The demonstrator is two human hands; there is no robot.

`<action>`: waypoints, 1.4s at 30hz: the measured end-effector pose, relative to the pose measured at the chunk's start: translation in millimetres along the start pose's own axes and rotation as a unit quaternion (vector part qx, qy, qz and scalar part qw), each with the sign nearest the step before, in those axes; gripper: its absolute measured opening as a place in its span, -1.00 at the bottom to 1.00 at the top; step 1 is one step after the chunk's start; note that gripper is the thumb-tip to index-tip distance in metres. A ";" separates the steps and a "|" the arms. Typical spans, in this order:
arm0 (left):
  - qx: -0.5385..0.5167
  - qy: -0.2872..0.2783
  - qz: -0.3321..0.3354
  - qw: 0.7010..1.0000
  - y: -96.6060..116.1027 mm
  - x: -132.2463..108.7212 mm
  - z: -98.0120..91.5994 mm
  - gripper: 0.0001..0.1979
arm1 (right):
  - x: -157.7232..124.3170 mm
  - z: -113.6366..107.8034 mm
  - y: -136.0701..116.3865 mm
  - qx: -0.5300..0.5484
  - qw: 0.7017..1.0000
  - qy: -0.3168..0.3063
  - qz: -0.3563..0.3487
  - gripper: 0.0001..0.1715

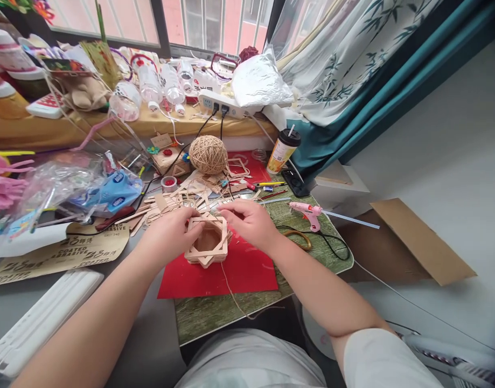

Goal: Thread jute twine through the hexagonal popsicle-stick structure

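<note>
A small box of stacked square wooden frames (207, 254), each turned against the one below, stands on a red sheet (247, 275). My left hand (178, 231) grips its upper left side, fingers behind the rim and thumb over the opening. At the upper right corner is my right hand (245, 221), its thumb and index finger pinched together; what lies between them is too small to tell. A thin twine (230, 291) hangs from the front of the box across the sheet to the table edge.
Behind the hands lie loose wooden sticks (162, 202) and a twine ball (209, 154). At right are a pink glue gun (307, 214) with its cable and a lidded cup (283, 150). Sandpaper (89, 245) and plastic bags (61, 180) cover the left.
</note>
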State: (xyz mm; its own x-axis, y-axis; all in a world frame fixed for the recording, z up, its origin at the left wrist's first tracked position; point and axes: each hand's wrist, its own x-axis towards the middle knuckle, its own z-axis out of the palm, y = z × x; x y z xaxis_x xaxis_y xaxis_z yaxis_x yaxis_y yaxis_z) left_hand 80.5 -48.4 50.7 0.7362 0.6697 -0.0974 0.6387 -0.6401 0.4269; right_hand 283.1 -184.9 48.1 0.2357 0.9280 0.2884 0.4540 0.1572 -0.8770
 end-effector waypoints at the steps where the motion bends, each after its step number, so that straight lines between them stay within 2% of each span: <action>1: 0.001 0.011 0.007 1.000 -1.1 0.2 0.0 -0.65 | 7.3 1.6 0.5 0.048 0.999 -0.017 0.017 -0.66; 4: 0.005 0.056 0.059 0.997 -3.7 0.3 -0.1 -0.62 | 23.3 4.8 0.9 0.219 0.971 -0.069 0.067 -0.53; 6: -0.001 0.075 0.071 0.995 -4.4 0.3 -0.1 -0.61 | 28.1 3.2 -0.1 0.267 0.960 -0.061 0.061 -0.57; 8: -0.007 0.085 0.052 0.995 -4.5 0.2 0.0 -0.63 | 27.2 -2.8 -1.4 0.219 0.975 -0.028 0.032 -0.64; 10: -0.023 0.087 0.051 0.995 -4.6 0.3 0.9 -0.68 | 21.3 -12.2 -2.1 0.104 0.994 -0.037 -0.008 -0.61; 12: -0.057 0.086 0.083 0.991 -5.0 0.9 3.1 -0.67 | 13.2 -21.5 -1.7 -0.025 0.990 -0.125 -0.062 -0.45; 14: -0.096 0.076 0.116 0.986 -5.8 2.2 6.5 -0.63 | 6.9 -27.5 -0.2 -0.127 0.963 -0.210 -0.113 -0.34; 16: -0.119 0.060 0.126 0.983 -6.6 3.8 10.2 -0.66 | 4.6 -28.9 2.0 -0.189 0.944 -0.229 -0.143 -0.42; 20: -0.122 0.058 0.121 0.984 -7.9 5.9 13.8 -0.78 | 10.0 -24.1 4.6 -0.214 0.938 -0.225 -0.151 -0.75; 22: -0.122 0.066 0.128 0.982 -8.2 6.0 13.8 -0.79 | 14.0 -21.1 4.1 -0.210 0.937 -0.235 -0.152 -0.77; 26: -0.135 0.084 0.144 0.977 -8.1 6.0 13.1 -0.81 | 20.8 -14.5 3.1 -0.214 0.940 -0.221 -0.149 -0.42; 27: -0.139 0.086 0.143 0.976 -7.9 6.1 12.8 -0.82 | 22.4 -12.7 3.4 -0.216 0.939 -0.222 -0.150 -0.40; 30: -0.144 0.077 0.135 0.977 -7.4 6.0 11.6 -0.84 | 26.7 -8.1 5.4 -0.208 0.938 -0.224 -0.166 -0.65; 33: -0.150 0.068 0.115 0.980 -7.1 5.4 10.4 -0.84 | 28.0 -6.1 8.1 -0.174 0.954 -0.190 -0.152 -0.86; 35: -0.159 0.063 0.090 0.981 -7.1 5.0 10.4 -0.86 | 26.4 -5.5 10.0 -0.131 0.974 -0.152 -0.105 -0.92; 38: -0.173 0.063 0.064 0.981 -6.9 5.0 11.7 -0.88 | 22.4 -3.4 13.0 -0.002 0.997 -0.068 0.022 -0.90; 40: -0.174 0.067 0.062 0.980 -7.0 5.6 13.2 -0.89 | 20.9 -1.3 13.9 0.115 0.989 -0.016 0.093 -0.81; 42: -0.167 0.070 0.065 0.981 -7.8 6.7 14.8 -0.88 | 22.6 0.7 14.0 0.212 0.970 0.011 0.119 -0.73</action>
State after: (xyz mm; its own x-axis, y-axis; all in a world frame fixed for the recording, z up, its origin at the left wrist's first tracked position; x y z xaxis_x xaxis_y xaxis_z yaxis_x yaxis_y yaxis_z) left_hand 83.7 -44.6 33.4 0.7540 0.6503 0.0930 0.4147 -0.5810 0.7004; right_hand 294.1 -161.5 42.0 0.3108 0.9483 0.0634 -0.0085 0.0694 -0.9976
